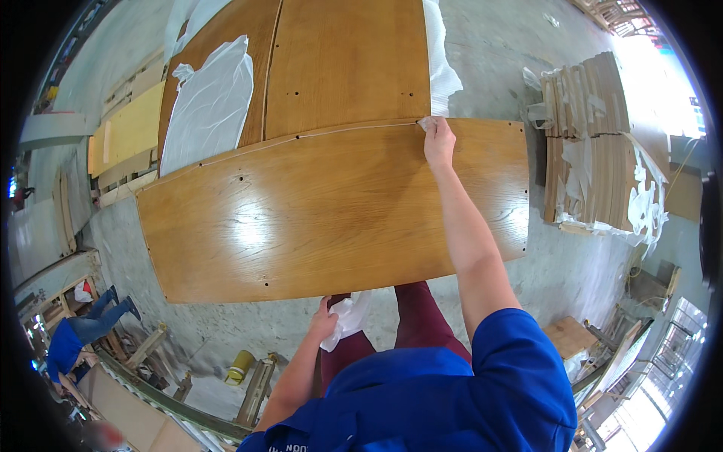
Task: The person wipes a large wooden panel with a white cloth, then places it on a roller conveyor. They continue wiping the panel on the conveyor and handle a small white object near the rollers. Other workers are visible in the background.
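Note:
A long varnished wooden panel (pixel 339 203) lies across in front of me, with small dark holes along its edges. At its far edge, right of the middle, my right hand (pixel 439 143) is closed on a small crumpled whitish wad (pixel 427 123), pressed to the edge. A thin pale line runs along that edge to the left of the wad. Close to my body, just below the near edge, my left hand (pixel 324 322) grips a crumpled white cloth-like sheet (pixel 349 320); its exact material I cannot tell.
Beyond lie more brown wooden panels (pixel 346 56), with a white plastic sheet (pixel 215 105) over the left one. Flat boards are stacked (pixel 587 143) on the floor at right, partly wrapped. A yellow-green container (pixel 240 367) stands at lower left. Another person (pixel 71 339) bends at far left.

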`<state>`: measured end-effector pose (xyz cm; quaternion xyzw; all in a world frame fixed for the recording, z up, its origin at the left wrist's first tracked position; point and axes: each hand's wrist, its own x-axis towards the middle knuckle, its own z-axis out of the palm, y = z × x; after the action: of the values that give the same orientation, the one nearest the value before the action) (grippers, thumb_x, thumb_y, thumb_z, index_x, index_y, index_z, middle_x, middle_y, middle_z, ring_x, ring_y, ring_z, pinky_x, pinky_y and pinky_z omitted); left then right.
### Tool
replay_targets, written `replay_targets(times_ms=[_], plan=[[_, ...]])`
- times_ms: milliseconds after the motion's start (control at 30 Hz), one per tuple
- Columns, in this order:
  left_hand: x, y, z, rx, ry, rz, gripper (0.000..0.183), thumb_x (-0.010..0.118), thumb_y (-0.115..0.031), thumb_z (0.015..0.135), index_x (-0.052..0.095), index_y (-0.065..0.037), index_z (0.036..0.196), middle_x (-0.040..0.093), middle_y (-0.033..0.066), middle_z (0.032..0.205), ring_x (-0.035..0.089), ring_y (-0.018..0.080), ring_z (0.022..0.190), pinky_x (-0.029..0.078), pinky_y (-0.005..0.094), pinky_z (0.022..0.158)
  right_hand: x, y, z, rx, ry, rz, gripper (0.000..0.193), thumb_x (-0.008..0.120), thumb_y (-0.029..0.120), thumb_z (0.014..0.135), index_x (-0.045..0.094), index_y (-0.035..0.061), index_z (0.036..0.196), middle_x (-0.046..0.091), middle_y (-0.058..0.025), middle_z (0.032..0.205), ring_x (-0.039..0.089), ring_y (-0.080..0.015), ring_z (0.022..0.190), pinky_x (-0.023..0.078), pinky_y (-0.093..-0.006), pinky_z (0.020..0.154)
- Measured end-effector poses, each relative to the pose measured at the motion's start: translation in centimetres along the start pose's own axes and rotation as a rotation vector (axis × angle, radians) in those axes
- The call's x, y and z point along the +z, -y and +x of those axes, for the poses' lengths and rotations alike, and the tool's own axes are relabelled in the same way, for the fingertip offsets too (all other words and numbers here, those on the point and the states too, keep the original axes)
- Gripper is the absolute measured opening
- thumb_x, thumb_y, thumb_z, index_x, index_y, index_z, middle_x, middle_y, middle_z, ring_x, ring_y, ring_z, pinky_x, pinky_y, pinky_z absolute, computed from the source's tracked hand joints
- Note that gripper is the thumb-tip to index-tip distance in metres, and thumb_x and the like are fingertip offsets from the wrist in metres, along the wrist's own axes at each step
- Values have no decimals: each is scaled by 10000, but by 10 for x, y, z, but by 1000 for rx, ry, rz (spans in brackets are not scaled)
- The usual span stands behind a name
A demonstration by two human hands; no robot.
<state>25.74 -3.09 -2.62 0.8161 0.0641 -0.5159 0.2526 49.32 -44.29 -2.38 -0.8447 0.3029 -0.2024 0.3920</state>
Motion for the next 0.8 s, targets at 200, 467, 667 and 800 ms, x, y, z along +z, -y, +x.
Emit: replay_targets(times_ms=[200, 467, 667, 800], plan=[[8, -8, -1, -14, -10, 2, 654, 504, -208, 752, 241, -187, 1351, 592, 270, 926, 575, 420, 876, 447, 463, 808, -5, -2, 3, 63, 39, 30, 179, 487, 155, 880, 570, 4, 932, 611, -198, 891, 575, -359, 850, 451, -409, 733], [19, -31, 0, -72, -7, 40, 653, 508, -195, 757, 238, -204, 1351, 595, 257, 952, 576, 406, 891, 447, 465, 812, -42, -36, 24, 105, -19, 28, 187, 481, 164, 886, 565, 5, 940, 610, -200, 894, 578, -355, 855, 453, -409, 737], [47, -68, 1, -112, 38, 108, 629, 508, -200, 761, 265, -175, 1340, 585, 247, 1011, 569, 394, 934, 439, 453, 843, -84, -72, 48, 132, -65, 28, 187, 486, 168, 880, 565, 7, 933, 618, -188, 892, 584, -348, 858, 458, -397, 746], [70, -89, 2, -34, 17, 78, 605, 511, -189, 753, 299, -170, 1320, 578, 239, 1018, 569, 388, 937, 441, 432, 836, -117, -100, 68, 141, -119, -27, 177, 483, 159, 877, 565, 9, 925, 619, -184, 891, 585, -346, 851, 458, -395, 745]])
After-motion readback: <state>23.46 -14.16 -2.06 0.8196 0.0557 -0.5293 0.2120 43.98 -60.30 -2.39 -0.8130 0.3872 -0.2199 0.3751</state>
